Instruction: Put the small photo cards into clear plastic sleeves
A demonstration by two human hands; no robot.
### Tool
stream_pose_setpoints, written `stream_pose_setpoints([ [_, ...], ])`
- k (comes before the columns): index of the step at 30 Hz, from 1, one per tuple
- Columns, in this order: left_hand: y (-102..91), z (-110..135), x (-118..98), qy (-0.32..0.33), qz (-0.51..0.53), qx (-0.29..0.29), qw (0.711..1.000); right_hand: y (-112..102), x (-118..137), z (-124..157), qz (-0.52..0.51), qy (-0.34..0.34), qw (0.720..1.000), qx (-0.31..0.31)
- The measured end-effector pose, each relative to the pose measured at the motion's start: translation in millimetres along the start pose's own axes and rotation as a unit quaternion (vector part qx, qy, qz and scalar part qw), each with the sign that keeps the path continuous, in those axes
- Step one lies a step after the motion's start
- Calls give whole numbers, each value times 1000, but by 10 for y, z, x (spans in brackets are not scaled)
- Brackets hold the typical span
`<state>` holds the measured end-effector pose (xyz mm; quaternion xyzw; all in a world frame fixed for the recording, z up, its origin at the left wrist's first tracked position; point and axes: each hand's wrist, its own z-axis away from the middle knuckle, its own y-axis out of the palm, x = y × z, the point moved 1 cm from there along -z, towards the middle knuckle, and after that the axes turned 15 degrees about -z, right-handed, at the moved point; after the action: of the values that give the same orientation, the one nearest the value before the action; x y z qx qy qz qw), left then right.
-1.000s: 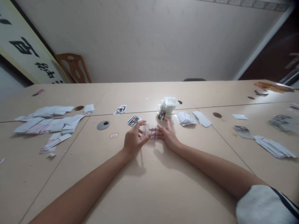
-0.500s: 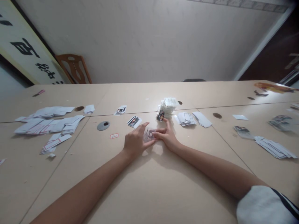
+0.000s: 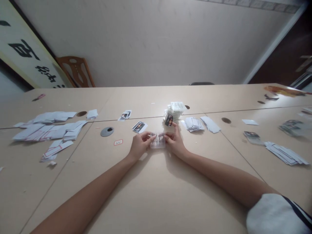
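A small clear plastic sleeve (image 3: 158,143) with dark printed marks is held level just above the table, between both hands. My left hand (image 3: 139,146) pinches its left edge between thumb and fingers. On the opposite edge, my right hand (image 3: 176,143) grips with the thumb and bent fingers. A small dark photo card (image 3: 169,120) stands up by the raised finger of my right hand and seems to be held there; the exact grip is hidden. Just behind it rises a pile of clear plastic sleeves (image 3: 177,107). Photo cards (image 3: 139,127) lie beyond my left hand.
White paper slips (image 3: 52,131) lie spread at the left. Stacked white cards (image 3: 193,124) and more slips (image 3: 286,153) are on the right. A grey cable-hole cover (image 3: 107,131) and a red-bordered label (image 3: 118,142) lie left of my hands.
My left fingers have closed from a spread pose into a pinch on the sleeve's left edge. The sleeve has turned from slanted to squarely facing me, and my hands are slightly farther apart.
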<state>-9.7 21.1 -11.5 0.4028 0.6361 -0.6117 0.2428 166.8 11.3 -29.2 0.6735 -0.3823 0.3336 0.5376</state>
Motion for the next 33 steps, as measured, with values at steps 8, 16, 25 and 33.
stream_pose_setpoints([
  [8, 8, -10, 8, 0, 77, 35, 996, -6, 23, -8, 6, -15, 1000, 7],
  [16, 15, -10, 4, 1, 88, 38, 995, -13, 18, -7, 9, -2, 1000, 12],
  [25, -11, 8, -40, 4, -63, -17, 998, 8, 136, 20, 48, -112, 990, -73],
  [33, -34, 78, -130, 61, -323, -29, 944, 28, 164, 53, 46, -94, 995, -10],
])
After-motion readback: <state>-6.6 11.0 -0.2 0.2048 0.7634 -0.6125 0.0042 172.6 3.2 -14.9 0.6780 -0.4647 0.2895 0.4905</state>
